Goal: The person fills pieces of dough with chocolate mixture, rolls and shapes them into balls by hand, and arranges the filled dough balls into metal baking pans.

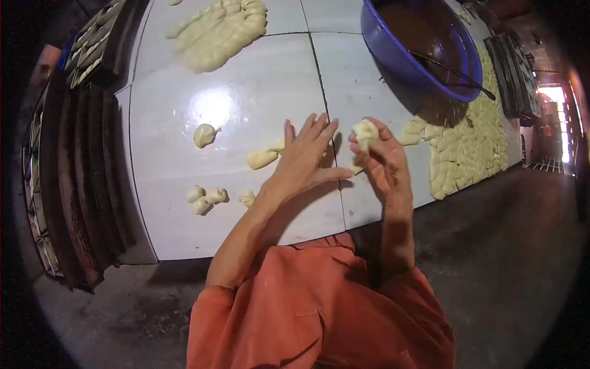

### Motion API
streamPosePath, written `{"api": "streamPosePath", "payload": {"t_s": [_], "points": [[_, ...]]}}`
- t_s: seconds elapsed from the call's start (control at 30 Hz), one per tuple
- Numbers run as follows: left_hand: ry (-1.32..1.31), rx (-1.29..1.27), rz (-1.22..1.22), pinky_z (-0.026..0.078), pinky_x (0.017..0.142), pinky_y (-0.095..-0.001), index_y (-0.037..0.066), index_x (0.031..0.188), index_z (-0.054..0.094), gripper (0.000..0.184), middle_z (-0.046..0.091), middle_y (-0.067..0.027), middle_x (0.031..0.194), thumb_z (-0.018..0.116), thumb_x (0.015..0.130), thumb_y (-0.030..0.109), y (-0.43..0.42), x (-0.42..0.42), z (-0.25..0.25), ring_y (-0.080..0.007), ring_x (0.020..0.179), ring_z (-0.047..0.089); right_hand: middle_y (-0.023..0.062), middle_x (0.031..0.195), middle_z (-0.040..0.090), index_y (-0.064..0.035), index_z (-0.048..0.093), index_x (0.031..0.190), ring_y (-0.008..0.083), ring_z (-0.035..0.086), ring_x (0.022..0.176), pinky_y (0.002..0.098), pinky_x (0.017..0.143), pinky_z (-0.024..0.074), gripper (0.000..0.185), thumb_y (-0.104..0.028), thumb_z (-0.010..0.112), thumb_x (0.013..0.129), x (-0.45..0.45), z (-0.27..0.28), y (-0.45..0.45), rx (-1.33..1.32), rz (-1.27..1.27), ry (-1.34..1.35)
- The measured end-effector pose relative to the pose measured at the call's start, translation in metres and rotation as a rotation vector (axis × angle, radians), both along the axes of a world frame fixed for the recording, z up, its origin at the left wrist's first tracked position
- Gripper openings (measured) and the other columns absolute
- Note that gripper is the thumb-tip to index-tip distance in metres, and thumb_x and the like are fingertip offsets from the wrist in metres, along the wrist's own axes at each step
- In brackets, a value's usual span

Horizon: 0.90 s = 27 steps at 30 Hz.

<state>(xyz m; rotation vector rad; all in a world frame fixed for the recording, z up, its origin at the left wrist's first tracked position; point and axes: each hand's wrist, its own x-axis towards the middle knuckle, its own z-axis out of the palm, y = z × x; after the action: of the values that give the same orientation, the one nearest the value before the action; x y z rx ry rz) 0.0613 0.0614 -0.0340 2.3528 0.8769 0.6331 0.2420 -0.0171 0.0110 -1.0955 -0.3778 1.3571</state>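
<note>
My left hand [302, 157] is spread out, palm down, low over the white tiled table. A flattened piece of dough [262, 159] pokes out from beside its wrist side, partly covered by the hand. Fingers curled, my right hand [388, 163] pinches a lump of dough [365, 133] above the table. Another dough bit [356, 167] shows between the two hands. Left of my left hand lies a single dough ball [205, 135]. A cluster of dough balls [206, 200] sits nearer the front edge, and a small twisted dough piece [247, 198] rests by my left forearm.
A purple basin [393, 58] holding brown filling and a long-handled utensil stands at the back right. Beside it spreads a sheet of many dough pieces [464, 157]. A big dough mass [218, 37] lies at the back left. Dark trays [80, 178] are stacked along the left edge.
</note>
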Motion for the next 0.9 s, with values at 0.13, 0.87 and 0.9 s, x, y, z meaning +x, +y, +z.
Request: {"api": "streamPosePath", "payload": {"t_s": [0.13, 0.87, 0.9], "points": [[-0.113, -0.536, -0.099, 0.028, 0.111, -0.0627, 0.004, 0.110, 0.069, 0.044, 0.071, -0.0128, 0.105, 0.071, 0.086, 0.041, 0.019, 0.001, 0.039, -0.0271, 0.095, 0.067, 0.0148, 0.110, 0.067, -0.0010, 0.052, 0.127, 0.0211, 0.071, 0.094, 0.0291, 0.073, 0.0628, 0.034, -0.009, 0.063, 0.096, -0.016, -0.030, -0.001, 0.059, 0.080, 0.057], [-0.862, -0.784, -0.067, 0.056, 0.089, -0.0338, 0.003, 0.155, 0.029, 0.091, 0.068, -0.0217, 0.119, 0.081, 0.085, 0.030, -0.012, 0.101, 0.030, -0.0263, 0.105, 0.070, 0.0033, 0.096, 0.062, -0.0056, 0.059, 0.109, 0.0103, 0.061, 0.087, 0.0221, 0.078, 0.0502, 0.018, -0.020, 0.062, 0.099, 0.054, 0.057, 0.048, 0.232, -0.196, -0.067], [-0.853, -0.903, -0.029, 0.057, 0.087, -0.0331, 0.005, 0.154, 0.031, 0.083, 0.068, -0.0202, 0.117, 0.078, 0.088, 0.025, -0.014, 0.102, 0.026, -0.0246, 0.101, 0.071, 0.0031, 0.097, 0.062, -0.0064, 0.058, 0.108, 0.0101, 0.061, 0.087, 0.0220, 0.077, 0.0501, 0.018, -0.020, 0.063, 0.098, 0.082, 0.063, 0.064, 0.231, -0.191, -0.252]]}}
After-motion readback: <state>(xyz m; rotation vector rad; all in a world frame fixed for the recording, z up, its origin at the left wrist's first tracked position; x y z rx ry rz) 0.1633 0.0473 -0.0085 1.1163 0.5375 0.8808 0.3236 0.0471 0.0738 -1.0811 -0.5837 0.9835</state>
